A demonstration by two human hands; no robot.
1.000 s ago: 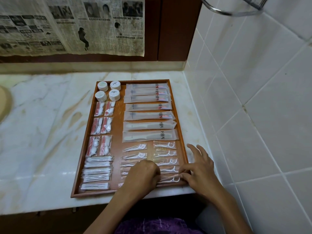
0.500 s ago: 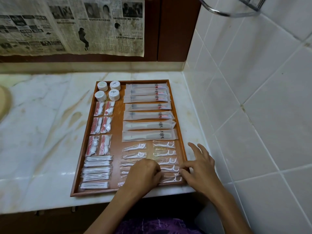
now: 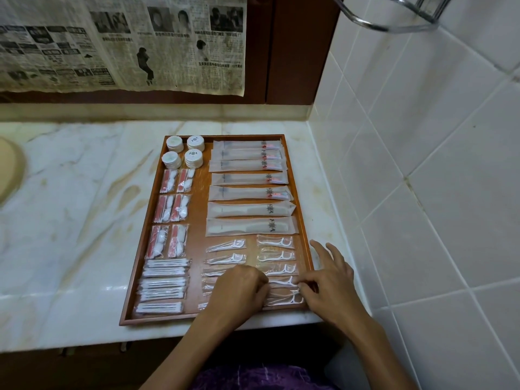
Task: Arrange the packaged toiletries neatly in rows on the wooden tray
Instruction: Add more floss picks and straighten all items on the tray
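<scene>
**Marble counter, tray nearly filled**

Marble counter (image 3: pixel 70 220) in a tiled corner carries the wooden tray (image 3: pixel 135 282) at the centre of the frame. We see our left hand (image 3: pixel 239 291) low in the tray, fingers curled down over the floss-pick packets (image 3: pixel 277 282); what it grips, we cannot tell. Our right hand (image 3: pixel 329 288) sits at the tray's lower right edge, thumb and forefinger pinching the end of a floss-pick packet, other fingers spread. Further up lie long toothbrush and comb sachets (image 3: pixel 250 209). Along the left side run cotton-swab packets (image 3: pixel 163 282), red-and-white packets (image 3: pixel 171 209) and four round white containers (image 3: pixel 184 152) at the upper left corner. Newspaper (image 3: pixel 121 43) hangs behind.
</scene>
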